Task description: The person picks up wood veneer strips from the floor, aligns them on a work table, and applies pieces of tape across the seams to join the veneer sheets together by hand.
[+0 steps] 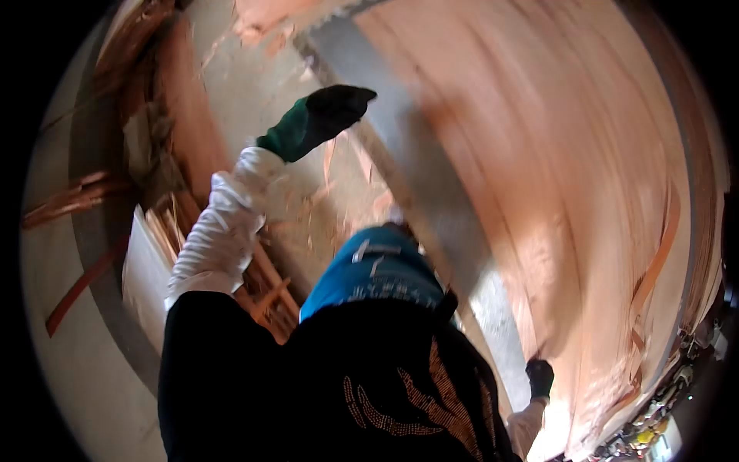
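My left hand (pixel 332 115), in a green glove with a black palm, reaches out above the near edge of a grey surface (pixel 431 162). Its fingers are stretched out and held together, and nothing shows in them. A wide reddish-brown wood veneer sheet (pixel 531 154) lies over the grey surface, apart from this hand. Far to the lower right, my right hand (pixel 540 377), dark-gloved, is at the near edge of the sheet. That hand looks closed, but its fingers are too small and dark to tell what they hold.
Torn veneer scraps (pixel 331 208) litter the floor on the near side. To the left stand stacked boards (pixel 165 231) and long reddish veneer pieces (pixel 185 92). A loose strip (pixel 85 285) lies at far left. Colourful clutter (pixel 647 435) sits at lower right.
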